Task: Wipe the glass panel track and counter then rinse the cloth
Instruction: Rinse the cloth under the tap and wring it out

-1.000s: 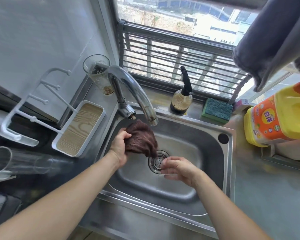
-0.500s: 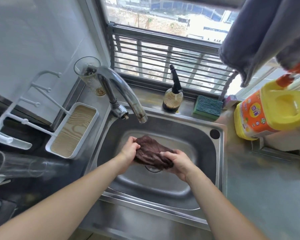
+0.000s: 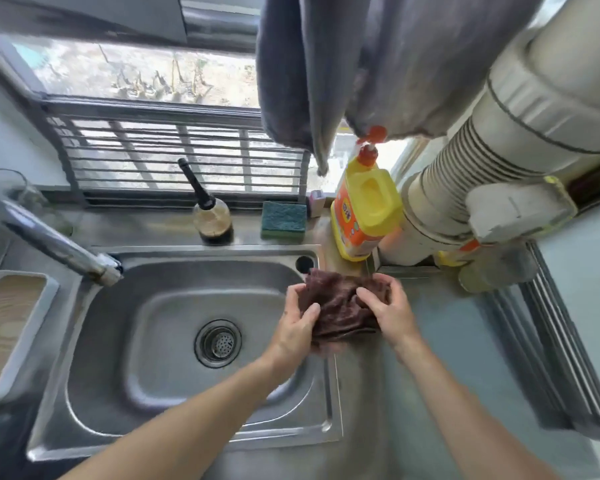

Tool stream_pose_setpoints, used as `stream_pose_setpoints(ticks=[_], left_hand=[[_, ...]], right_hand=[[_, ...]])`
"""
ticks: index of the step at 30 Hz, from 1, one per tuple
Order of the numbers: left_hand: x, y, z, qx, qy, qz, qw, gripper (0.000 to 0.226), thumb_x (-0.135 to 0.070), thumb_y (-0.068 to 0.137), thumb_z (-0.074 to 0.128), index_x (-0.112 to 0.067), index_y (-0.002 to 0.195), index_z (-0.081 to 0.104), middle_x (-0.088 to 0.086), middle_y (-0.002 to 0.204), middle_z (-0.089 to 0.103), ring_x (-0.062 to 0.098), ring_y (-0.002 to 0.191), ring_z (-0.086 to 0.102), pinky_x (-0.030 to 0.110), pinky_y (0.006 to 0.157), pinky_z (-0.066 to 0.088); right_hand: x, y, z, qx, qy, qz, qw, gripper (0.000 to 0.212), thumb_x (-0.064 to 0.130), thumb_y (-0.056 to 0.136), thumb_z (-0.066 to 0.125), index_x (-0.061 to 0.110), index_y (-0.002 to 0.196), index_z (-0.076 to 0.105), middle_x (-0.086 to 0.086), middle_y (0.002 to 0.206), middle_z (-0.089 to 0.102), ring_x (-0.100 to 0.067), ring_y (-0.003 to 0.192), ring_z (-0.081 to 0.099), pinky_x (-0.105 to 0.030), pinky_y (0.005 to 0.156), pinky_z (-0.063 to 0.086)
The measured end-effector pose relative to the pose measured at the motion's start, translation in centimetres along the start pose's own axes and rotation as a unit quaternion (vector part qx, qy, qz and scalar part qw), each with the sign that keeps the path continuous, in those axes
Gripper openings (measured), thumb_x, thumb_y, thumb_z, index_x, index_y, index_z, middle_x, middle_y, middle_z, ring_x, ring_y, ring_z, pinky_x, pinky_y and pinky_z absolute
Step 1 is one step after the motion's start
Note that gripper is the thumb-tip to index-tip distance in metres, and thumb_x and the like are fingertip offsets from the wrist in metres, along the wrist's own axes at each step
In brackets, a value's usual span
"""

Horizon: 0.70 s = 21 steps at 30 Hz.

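my steel counter (image 3: 440, 344) carries the sink (image 3: 174, 441). along the back ledge stand a dark-necked bottle (image 3: 212, 216), a green sponge (image 3: 284, 220) and a yellow detergent jug (image 3: 364, 209). a white tray (image 3: 11, 327), wood-lined i think, sits at the left.

The faucet (image 3: 49, 242) runs off the left edge, its base unseen. The white tray (image 3: 11, 327) is cut by the same edge. Both hands cover parts of the brown cloth (image 3: 340, 306). The detergent bottle (image 3: 364, 209) label is too blurred to read; its cap sits partly behind the hanging grey towel (image 3: 326, 71).
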State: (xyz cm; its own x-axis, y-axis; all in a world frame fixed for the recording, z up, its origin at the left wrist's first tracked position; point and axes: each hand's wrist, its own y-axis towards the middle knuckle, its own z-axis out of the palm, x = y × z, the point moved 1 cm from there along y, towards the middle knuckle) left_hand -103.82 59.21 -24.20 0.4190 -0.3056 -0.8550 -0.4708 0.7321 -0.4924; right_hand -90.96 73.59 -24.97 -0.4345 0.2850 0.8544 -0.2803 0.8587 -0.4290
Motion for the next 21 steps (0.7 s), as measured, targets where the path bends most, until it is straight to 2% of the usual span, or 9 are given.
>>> stream_pose_setpoints(ticks=[2, 4, 6, 8, 9, 11, 14, 17, 21], left_hand=[[0.3, 0.1, 2.2, -0.027, 0.175, -0.008, 0.984, 0.015, -0.028, 0.098, 0.051, -0.03, 0.112, 0.054, 0.003, 0.093, 0.07, 0.032, 0.084, 0.07, 0.038, 0.071, 0.058], [0.8, 0.3, 3.1, -0.107, 0.393, -0.017, 0.913, 0.016, -0.029, 0.092, 0.052, -0.022, 0.106, 0.052, 0.003, 0.1, 0.062, 0.03, 0.092, 0.063, 0.041, 0.081, 0.054], [0.6, 0.4, 4.1, -0.133, 0.523, 0.109, 0.835, 0.026, -0.021, 0.083, 0.058, -0.017, 0.108, 0.052, 0.005, 0.113, 0.054, 0.029, 0.104, 0.055, 0.042, 0.088, 0.049], [0.7, 1.4, 4.8, -0.075, 0.596, 0.277, 0.75, 0.048, -0.021, 0.072, 0.066, -0.018, 0.119, 0.058, 0.007, 0.125, 0.055, 0.029, 0.114, 0.051, 0.041, 0.092, 0.05], [1.0, 2.1, 4.9, -0.032, 0.617, 0.315, 0.72, 0.06, -0.024, 0.069, 0.068, -0.02, 0.128, 0.058, 0.008, 0.135, 0.054, 0.029, 0.124, 0.048, 0.042, 0.1, 0.049], [2.0, 3.4, 4.6, 0.039, 0.654, 0.299, 0.694, 0.079, -0.034, 0.072, 0.068, -0.025, 0.148, 0.047, 0.011, 0.157, 0.04, 0.03, 0.146, 0.034, 0.044, 0.118, 0.034], [4.0, 4.5, 3.8, 0.055, 0.696, 0.235, 0.676, 0.086, -0.057, 0.083, 0.052, -0.03, 0.16, 0.026, 0.008, 0.169, 0.017, 0.027, 0.158, 0.011, 0.052, 0.127, 0.009], [4.9, 4.9, 3.1, 0.045, 0.731, 0.242, 0.636, 0.085, -0.067, 0.087, 0.041, -0.029, 0.161, 0.024, 0.007, 0.17, 0.014, 0.025, 0.158, 0.01, 0.057, 0.122, 0.003], [4.2, 4.7, 3.3, 0.037, 0.761, 0.235, 0.603, 0.084, -0.069, 0.089, 0.038, -0.03, 0.162, 0.021, 0.008, 0.17, 0.013, 0.027, 0.158, 0.005, 0.06, 0.121, 0.001]], right_hand=[[-1.0, 0.6, -2.6, -0.069, -0.101, 0.006, 0.993, 0.057, 0.028, 0.087, 0.079, 0.012, 0.135, 0.053, -0.007, 0.121, 0.064, -0.027, 0.116, 0.061, -0.032, 0.096, 0.047], [-1.8, 0.5, -4.4, -0.188, -0.276, -0.011, 0.942, 0.061, 0.038, 0.086, 0.077, 0.006, 0.132, 0.054, -0.018, 0.125, 0.059, -0.038, 0.119, 0.055, -0.043, 0.097, 0.046], [-2.4, 0.0, -5.0, -0.244, -0.354, -0.153, 0.89, 0.051, 0.032, 0.085, 0.077, 0.002, 0.122, 0.06, -0.022, 0.119, 0.06, -0.042, 0.111, 0.055, -0.048, 0.092, 0.047], [-3.6, -0.3, -4.4, -0.183, -0.385, -0.283, 0.859, 0.043, 0.029, 0.085, 0.074, 0.007, 0.12, 0.064, -0.016, 0.12, 0.06, -0.037, 0.11, 0.055, -0.046, 0.093, 0.048], [-4.3, -0.3, -3.9, -0.122, -0.404, -0.298, 0.856, 0.044, 0.033, 0.086, 0.07, 0.012, 0.124, 0.064, -0.013, 0.128, 0.059, -0.035, 0.116, 0.054, -0.045, 0.099, 0.048], [-5.8, -0.3, -3.2, -0.036, -0.449, -0.278, 0.848, 0.054, 0.045, 0.091, 0.058, 0.024, 0.14, 0.055, -0.01, 0.149, 0.048, -0.031, 0.136, 0.045, -0.047, 0.114, 0.04], [-7.2, 0.0, -3.1, -0.015, -0.502, -0.262, 0.824, 0.066, 0.055, 0.094, 0.044, 0.036, 0.156, 0.034, -0.004, 0.168, 0.025, -0.026, 0.154, 0.025, -0.055, 0.123, 0.023], [-7.6, 0.5, -3.5, -0.004, -0.535, -0.254, 0.806, 0.069, 0.062, 0.095, 0.034, 0.043, 0.159, 0.019, 0.001, 0.172, 0.011, -0.02, 0.158, 0.012, -0.062, 0.123, 0.012], [-7.0, 0.6, -3.8, 0.015, -0.548, -0.239, 0.801, 0.069, 0.064, 0.095, 0.031, 0.044, 0.159, 0.018, 0.002, 0.172, 0.01, -0.021, 0.158, 0.011, -0.064, 0.122, 0.009]])
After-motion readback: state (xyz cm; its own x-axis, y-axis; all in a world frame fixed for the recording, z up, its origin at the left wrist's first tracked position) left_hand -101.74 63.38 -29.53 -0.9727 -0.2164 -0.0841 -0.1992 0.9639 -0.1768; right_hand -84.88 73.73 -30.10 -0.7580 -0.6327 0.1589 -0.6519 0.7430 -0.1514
